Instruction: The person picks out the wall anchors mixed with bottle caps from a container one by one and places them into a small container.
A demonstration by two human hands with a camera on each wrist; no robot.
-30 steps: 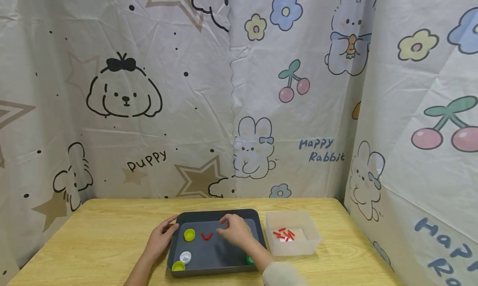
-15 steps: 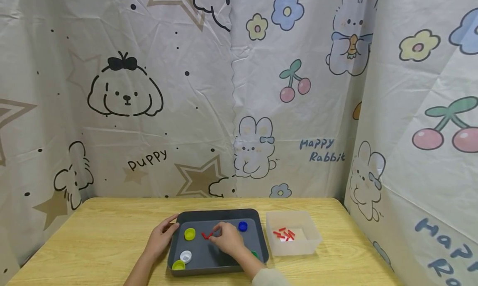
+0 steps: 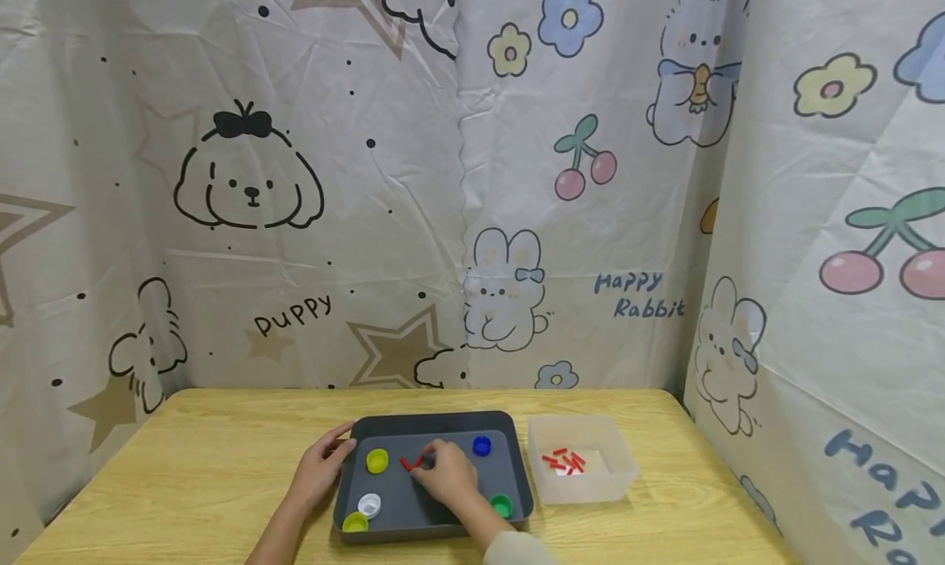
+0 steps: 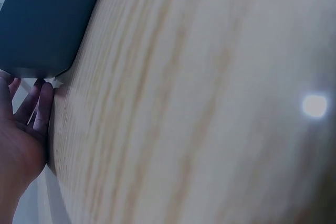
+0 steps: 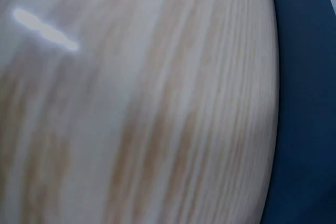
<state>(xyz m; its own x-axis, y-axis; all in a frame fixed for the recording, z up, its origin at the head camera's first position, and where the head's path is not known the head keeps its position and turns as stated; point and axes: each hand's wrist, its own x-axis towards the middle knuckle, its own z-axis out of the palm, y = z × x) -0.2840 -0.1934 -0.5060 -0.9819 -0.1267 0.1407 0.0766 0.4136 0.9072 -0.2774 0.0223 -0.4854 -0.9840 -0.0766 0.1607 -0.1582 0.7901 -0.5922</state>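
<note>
In the head view my right hand (image 3: 449,471) is low over the dark grey tray (image 3: 402,519), its thumb and index finger pinching a small red stick (image 3: 419,461). Another red stick (image 3: 406,464) lies just left of it, the two forming a V. My left hand (image 3: 319,465) rests against the tray's left side, thumb at the rim and fingers near the far corner. In the left wrist view the left hand's fingers (image 4: 43,103) lie fairly straight beside the tray's wall (image 4: 50,22). The right wrist view shows the tray's side (image 5: 304,103) but no hand.
Round caps stand in the tray: yellow (image 3: 377,461), white (image 3: 369,506), another yellow (image 3: 355,522), blue (image 3: 482,445) and green (image 3: 502,506). Right of the tray, a translucent box (image 3: 616,475) holds several red sticks (image 3: 565,460). All sit on a wooden table (image 3: 207,467) before a printed curtain.
My right hand has come down and left to the V of red sticks and now pinches the right-hand one. The blue and green caps have come into view. The left hand stays put.
</note>
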